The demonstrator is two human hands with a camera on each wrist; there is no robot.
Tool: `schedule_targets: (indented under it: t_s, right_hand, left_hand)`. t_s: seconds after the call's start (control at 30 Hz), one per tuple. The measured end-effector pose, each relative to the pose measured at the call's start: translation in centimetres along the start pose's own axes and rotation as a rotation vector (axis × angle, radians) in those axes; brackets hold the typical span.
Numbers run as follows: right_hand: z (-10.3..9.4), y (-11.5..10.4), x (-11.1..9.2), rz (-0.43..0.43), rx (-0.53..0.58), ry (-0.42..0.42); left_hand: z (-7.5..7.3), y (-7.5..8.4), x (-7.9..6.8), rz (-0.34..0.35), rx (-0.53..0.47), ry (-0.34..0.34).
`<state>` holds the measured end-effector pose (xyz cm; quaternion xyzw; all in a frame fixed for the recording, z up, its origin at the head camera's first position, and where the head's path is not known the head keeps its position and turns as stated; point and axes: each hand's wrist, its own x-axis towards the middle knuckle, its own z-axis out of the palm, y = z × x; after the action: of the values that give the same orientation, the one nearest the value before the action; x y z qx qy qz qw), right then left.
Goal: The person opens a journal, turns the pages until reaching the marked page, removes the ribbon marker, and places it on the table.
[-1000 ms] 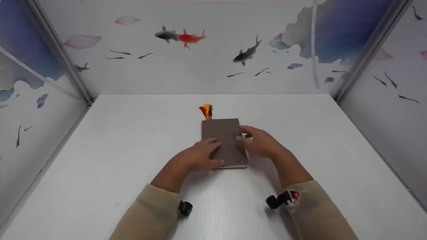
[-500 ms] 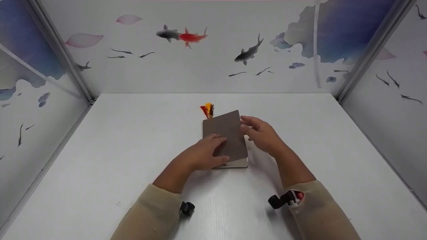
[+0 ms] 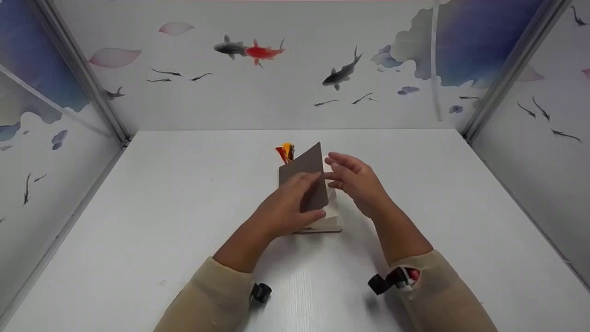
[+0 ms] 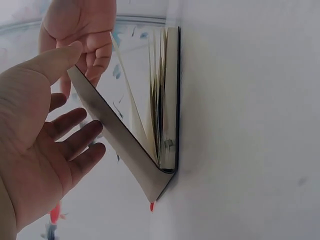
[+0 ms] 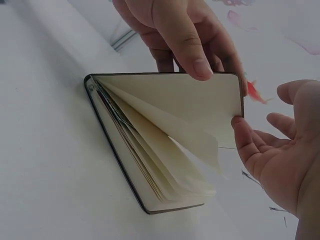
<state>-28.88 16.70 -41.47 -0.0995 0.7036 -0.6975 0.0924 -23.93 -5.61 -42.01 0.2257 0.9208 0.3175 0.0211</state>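
A small notebook (image 3: pixel 304 161) with a brown-grey cover lies on the white table, its front cover raised steeply. Cream pages (image 5: pixel 145 145) show beneath, a few of them fanned up in the right wrist view. My left hand (image 3: pixel 286 205) holds the cover's near edge, its thumb on the inner face and its fingers along the outside. My right hand (image 3: pixel 362 184) is beside the cover's free edge with loosely bent fingers, one fingertip right at that edge in the right wrist view. A red, yellow and dark tassel (image 3: pixel 286 151) sticks out past the notebook's far end.
White panels painted with fish (image 3: pixel 265 51) and petals stand behind and on both sides of the table (image 3: pixel 184 193). Small black cameras (image 3: pixel 261 292) jut from both beige sleeves (image 3: pixel 212 295).
The notebook's cover has swung up from lying flat, uncovering pages. My left hand has moved right and taken the cover's edge; my right hand has risen with it.
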Motion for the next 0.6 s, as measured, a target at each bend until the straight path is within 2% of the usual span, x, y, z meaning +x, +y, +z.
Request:
schedule_targets:
  t_s: [0.17,0.3,0.43,0.6]
  right_hand:
    - [0.3,0.0,-0.2,-0.042,0.046,-0.036]
    - [0.4,0.0,-0.1,-0.070,0.009,-0.056]
    - [0.2,0.4,0.0,-0.080,-0.133,-0.052]
    - [0.0,1.3,0.2,-0.031,-0.420,-0.044]
  left_hand:
    - [-0.4,0.6,-0.1,0.128,0.135,0.153]
    - [-1.0,1.0,-0.4,0.220,0.258,0.281]
    - [-1.5,0.9,-0.9,0.246,0.306,0.365]
    - [-1.9,0.5,-1.6,0.214,0.326,0.403]
